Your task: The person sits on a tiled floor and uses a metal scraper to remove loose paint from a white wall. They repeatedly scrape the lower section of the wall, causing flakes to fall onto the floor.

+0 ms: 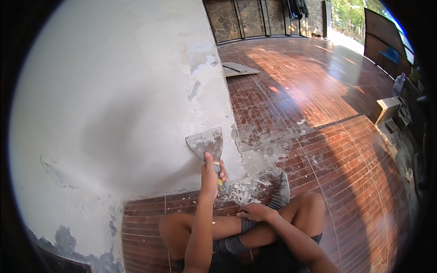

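My left hand (pixel 212 175) is closed round the grey and yellow handle of a wide putty knife (pixel 206 142). The blade points up and lies at or just over the white plastered wall (pixel 150 102), near its right edge; whether it touches cannot be told. White residue coats the blade. My right hand (pixel 254 212) rests over my crossed lower legs by a striped grey sock (pixel 281 191); its fingers are partly hidden and no tool shows in it. Pale plaster flakes (pixel 240 194) lie on the brown tiled floor at the wall's foot.
A flat board (pixel 239 69) lies on the floor behind the wall's corner. To the right are a concrete-like block (pixel 385 107), a clear plastic bottle (pixel 398 83) and a blue chair (pixel 390 55). Bare grey patches (pixel 65 239) mark the lower left wall.
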A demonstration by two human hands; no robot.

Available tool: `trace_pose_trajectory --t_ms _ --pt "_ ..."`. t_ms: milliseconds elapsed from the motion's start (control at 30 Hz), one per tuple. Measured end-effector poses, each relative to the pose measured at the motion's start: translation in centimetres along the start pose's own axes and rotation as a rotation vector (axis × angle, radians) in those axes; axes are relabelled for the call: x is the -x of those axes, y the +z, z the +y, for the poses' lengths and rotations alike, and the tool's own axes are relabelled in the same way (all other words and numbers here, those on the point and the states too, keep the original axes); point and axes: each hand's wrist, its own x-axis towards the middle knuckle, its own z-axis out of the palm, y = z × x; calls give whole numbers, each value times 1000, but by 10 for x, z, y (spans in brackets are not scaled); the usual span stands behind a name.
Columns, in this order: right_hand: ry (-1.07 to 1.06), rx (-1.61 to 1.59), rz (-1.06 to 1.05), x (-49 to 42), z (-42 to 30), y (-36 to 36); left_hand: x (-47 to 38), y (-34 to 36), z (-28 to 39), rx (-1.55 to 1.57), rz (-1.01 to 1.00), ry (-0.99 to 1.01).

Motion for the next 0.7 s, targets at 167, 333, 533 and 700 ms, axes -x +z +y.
trace_pose_trajectory --t_ms 167,333,533,700 --pt "-22 -19 19 3 0 0 10 -14 -82 -80 196 -276" --pt "-19 -5 18 1 2 5 17 -17 -101 -40 300 -276" --pt "-29 12 17 0 0 4 27 -6 -65 -168 327 -140" --pt "-28 39 -4 -3 -3 1 8 0 -8 -179 205 20"
